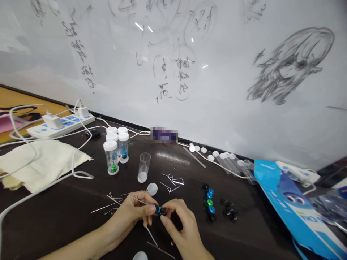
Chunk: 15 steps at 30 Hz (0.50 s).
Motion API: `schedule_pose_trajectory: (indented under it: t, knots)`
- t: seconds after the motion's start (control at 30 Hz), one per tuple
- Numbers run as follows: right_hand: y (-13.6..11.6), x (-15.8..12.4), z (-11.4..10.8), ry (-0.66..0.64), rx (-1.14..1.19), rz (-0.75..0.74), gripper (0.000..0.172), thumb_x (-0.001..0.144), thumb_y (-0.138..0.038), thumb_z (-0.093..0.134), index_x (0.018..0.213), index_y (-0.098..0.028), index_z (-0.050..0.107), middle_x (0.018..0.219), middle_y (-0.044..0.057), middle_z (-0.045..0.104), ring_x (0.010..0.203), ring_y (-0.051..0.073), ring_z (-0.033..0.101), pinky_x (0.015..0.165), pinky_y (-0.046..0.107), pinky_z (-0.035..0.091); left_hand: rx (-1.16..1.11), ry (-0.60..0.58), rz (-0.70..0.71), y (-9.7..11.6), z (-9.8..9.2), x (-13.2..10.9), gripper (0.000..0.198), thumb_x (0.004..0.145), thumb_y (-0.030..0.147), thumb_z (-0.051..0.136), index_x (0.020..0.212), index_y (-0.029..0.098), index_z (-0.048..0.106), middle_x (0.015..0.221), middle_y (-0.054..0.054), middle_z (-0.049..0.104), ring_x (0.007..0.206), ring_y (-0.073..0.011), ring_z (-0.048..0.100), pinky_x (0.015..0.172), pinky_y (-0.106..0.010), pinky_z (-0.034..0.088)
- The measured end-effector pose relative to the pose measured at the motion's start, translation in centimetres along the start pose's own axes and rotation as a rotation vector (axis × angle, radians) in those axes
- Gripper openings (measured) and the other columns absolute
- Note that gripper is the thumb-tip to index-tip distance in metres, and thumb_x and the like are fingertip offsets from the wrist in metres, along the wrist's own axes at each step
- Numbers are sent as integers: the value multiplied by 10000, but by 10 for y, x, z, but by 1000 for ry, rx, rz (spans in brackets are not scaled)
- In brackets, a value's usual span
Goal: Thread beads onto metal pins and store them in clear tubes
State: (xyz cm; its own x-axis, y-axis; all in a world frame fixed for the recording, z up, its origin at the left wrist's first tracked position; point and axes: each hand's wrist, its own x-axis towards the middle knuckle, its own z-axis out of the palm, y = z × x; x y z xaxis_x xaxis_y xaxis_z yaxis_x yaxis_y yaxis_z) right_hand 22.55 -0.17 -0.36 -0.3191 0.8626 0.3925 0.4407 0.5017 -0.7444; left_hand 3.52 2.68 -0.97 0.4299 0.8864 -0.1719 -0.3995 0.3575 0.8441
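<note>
A small blue-and-black part point(159, 209), spool-like, sits between my two hands at the front of the dark table. My left hand point(139, 207) pinches its blue end, and a thin metal rod passes through the same fingers. The black end is gripped between the thumb and fingers of my right hand point(183, 222). A white stick point(151, 236) slants down below my left fingers; whether it is held I cannot tell. Just behind my hands lies a round white cap point(152, 189). Past it stands an uncapped clear tube point(144, 168) with a white base.
Capped clear tubes point(110, 159) holding blue or green parts stand back left. Bent metal pieces point(173, 180) lie mid-table. To the right are blue, green and black parts point(209, 203), black pieces point(230, 210) and a blue package point(295, 202). White cables and a power strip point(65, 122) occupy the left.
</note>
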Motion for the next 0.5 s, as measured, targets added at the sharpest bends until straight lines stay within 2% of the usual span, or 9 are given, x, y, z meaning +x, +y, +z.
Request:
schedule_pose_trajectory:
  t: [0.2, 0.37, 0.5]
  knots:
    - [1, 0, 0, 12, 9, 16, 190, 862, -199, 605, 1047, -240, 590, 791, -6, 620, 779, 181, 581, 739, 296, 439, -10, -8, 8, -2, 0, 1, 207, 688, 277, 815, 736, 111, 702, 527, -9, 626, 449, -78, 540, 441, -162, 386]
    - [0, 1, 0, 14, -12, -11, 80, 869, -201, 591, 945, -227, 601, 786, 0, 611, 771, 180, 574, 732, 299, 432, -9, -6, 7, -3, -1, 1, 211, 676, 277, 823, 730, 112, 703, 519, -6, 621, 451, -84, 546, 437, -164, 386]
    - [-1, 1, 0, 12, 6, 4, 111, 872, -210, 592, 982, -227, 593, 794, 0, 613, 771, 178, 577, 736, 299, 434, -11, -6, 1, -4, 0, 0, 219, 673, 285, 826, 728, 115, 700, 521, -4, 623, 443, -74, 535, 439, -160, 381]
